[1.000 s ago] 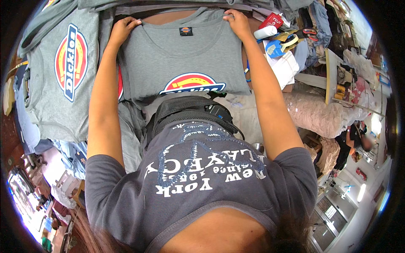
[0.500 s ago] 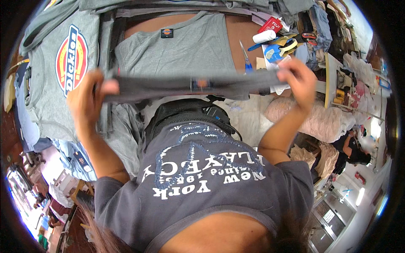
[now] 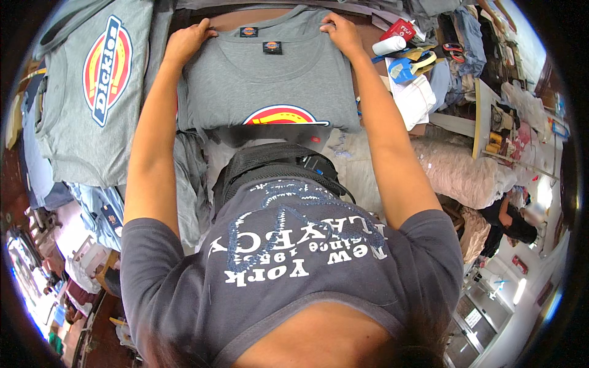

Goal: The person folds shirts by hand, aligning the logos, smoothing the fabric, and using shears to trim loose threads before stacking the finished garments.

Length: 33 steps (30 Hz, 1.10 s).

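A grey T-shirt (image 3: pixel 268 76) lies spread out in front of me, with a black neck label (image 3: pixel 272 48) and part of a red and yellow print at its near edge. My left hand (image 3: pixel 188 42) is closed on its far left shoulder. At the far right shoulder my right hand (image 3: pixel 342 33) pinches the cloth. Under it, another grey garment (image 3: pixel 288 19) shows its collar and its own dark label (image 3: pixel 248 32). The lower part of the T-shirt bends out of sight toward my body.
More grey shirts (image 3: pixel 61 153) with a large print hang over the left side. On the right are a white spool (image 3: pixel 389 45), a red packet (image 3: pixel 402 28), a blue tape dispenser (image 3: pixel 402 70) and white papers (image 3: pixel 414 101). Pinkish wrapped bundles (image 3: pixel 460 172) lie farther right.
Both hands have moved away from me and lower the T-shirt, earlier stretched as a blurred band between them, over the grey garment. The scissors are now mostly covered.
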Tool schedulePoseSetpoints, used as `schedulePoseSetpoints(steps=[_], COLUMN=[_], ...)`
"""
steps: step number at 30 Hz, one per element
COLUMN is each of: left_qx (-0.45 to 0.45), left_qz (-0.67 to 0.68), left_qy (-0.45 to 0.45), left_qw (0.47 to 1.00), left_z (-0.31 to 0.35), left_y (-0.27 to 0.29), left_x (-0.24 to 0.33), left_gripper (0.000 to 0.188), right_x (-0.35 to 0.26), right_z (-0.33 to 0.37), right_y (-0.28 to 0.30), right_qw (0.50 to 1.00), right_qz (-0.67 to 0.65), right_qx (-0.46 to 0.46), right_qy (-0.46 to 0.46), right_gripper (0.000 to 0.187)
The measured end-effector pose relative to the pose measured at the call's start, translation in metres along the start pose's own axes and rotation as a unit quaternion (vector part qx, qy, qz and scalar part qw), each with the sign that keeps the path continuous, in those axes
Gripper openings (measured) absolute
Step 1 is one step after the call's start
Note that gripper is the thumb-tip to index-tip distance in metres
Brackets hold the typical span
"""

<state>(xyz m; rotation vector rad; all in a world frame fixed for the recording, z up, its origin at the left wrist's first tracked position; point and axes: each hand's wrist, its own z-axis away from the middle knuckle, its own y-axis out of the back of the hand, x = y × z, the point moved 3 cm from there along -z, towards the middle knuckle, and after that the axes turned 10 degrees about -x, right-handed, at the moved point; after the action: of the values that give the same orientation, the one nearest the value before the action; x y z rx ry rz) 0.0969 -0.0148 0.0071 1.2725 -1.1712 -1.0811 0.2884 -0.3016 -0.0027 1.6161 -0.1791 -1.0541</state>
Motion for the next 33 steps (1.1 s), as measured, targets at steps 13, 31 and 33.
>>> schedulePoseSetpoints(steps=[13,31,33], left_qx=[0.021,0.094,0.134], left_qz=[0.108,0.0,0.012], left_qy=[0.074,0.121,0.111], left_qw=[0.991,0.988,0.985], left_z=[0.13,0.049,0.06], left_y=[-0.014,-0.02,-0.004], left_x=[0.142,0.04,0.048], left_gripper=[0.046,0.056,0.049], right_x=[-0.087,0.009,0.007], right_z=[0.172,0.047,0.055], right_y=[-0.072,-0.034,-0.02], right_qw=[0.966,0.977,0.982], right_qz=[0.179,0.2,0.155], right_qx=[-0.072,0.068,0.086], right_qy=[0.172,0.036,0.066], right_gripper=[0.05,0.055,0.05])
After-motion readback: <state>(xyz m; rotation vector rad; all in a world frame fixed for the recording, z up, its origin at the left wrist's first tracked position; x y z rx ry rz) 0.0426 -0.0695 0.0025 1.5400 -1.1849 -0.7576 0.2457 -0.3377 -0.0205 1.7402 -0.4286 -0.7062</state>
